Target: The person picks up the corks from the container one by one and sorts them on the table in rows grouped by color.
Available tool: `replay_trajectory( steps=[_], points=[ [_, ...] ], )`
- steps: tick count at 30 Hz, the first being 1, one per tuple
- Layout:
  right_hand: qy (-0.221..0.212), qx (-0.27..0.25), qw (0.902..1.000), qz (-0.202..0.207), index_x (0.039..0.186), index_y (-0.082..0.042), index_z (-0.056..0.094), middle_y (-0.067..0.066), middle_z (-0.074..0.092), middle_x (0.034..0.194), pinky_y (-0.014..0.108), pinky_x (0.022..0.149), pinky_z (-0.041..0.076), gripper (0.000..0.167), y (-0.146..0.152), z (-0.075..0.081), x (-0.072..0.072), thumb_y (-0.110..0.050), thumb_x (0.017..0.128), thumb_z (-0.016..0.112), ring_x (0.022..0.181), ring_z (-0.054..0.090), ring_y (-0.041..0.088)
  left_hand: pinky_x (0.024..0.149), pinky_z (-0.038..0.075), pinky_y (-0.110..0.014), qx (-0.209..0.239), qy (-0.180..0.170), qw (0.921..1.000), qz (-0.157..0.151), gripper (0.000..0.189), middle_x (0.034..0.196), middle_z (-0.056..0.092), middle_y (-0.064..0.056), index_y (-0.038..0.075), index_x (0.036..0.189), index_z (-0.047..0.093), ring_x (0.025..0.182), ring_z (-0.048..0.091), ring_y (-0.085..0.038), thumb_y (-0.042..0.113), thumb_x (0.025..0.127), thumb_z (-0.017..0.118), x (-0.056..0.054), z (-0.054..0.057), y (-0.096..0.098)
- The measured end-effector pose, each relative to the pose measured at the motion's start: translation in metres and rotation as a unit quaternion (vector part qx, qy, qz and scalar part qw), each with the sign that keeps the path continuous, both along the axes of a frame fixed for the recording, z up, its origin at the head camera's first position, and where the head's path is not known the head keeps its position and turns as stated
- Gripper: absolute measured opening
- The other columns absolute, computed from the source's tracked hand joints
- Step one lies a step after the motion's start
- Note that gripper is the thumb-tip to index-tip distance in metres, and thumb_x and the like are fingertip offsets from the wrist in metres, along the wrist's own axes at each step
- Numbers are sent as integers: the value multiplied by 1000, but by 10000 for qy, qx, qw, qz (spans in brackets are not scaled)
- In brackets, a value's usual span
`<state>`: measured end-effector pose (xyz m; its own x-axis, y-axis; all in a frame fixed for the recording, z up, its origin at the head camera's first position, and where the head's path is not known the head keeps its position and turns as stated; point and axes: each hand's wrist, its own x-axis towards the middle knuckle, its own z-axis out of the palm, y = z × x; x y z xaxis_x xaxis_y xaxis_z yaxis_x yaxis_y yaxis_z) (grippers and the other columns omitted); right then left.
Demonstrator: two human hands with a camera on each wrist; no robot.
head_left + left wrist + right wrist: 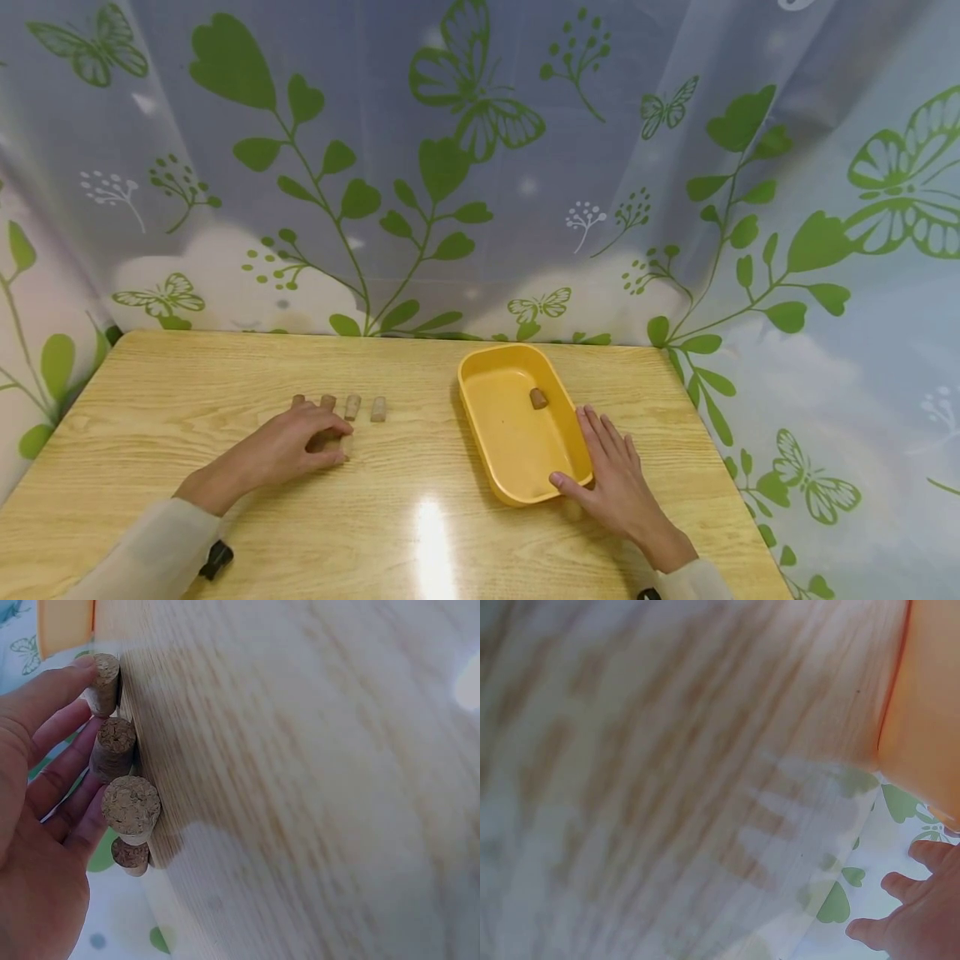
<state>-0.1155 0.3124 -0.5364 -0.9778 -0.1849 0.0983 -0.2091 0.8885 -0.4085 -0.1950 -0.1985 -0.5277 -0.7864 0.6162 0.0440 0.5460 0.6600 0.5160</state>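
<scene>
In the head view my left hand (288, 446) is low over the table's left half, its thumb and forefinger pinching a small cork stopper (346, 447). Just beyond the fingers stand several more corks in a row, among them a pale cork (378, 409) at the right end and a darker cork (298, 400) partly behind the knuckles. The left wrist view has the thumb against one cork (106, 684), with others lined up beside the fingers. My right hand (618, 483) lies with extended fingers along the right side of a yellow plastic tub (489, 467), thumb at its near rim.
One brown cork (537, 398) lies inside the tub. The wood-grain table (187, 367) ends at the back against a curtain (360, 167) printed with green leaves and butterflies. Bright light reflects off the tabletop near its front.
</scene>
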Motion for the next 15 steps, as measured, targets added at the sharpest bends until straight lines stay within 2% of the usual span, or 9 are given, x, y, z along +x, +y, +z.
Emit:
replay_trajectory(
  steps=[6,10,15],
  points=[
    [-1,-41,10000,10,177,-18,16,18,25,180,83,125,12,104,0,0,-1,-58,99,72,165,23,50,121,36,-74,86,-53,9999,42,37,127,77,-4,11,130,77,127,67,-39,30,99,83,0,1,0],
    [-11,-31,10000,3,177,-18,15,18,25,180,83,125,12,104,-1,0,0,-58,99,72,165,23,50,123,30,-77,133,-33,9999,9,37,126,78,-3,10,129,77,127,67,-39,29,98,84,1,1,-1],
    [-35,-55,10000,-11,177,-19,15,18,24,181,83,126,11,104,0,1,0,-58,100,72,165,22,50,124,29,-77,185,-36,9998,59,38,128,77,-4,11,131,77,132,64,-42,30,99,83,1,3,0]
  ],
)
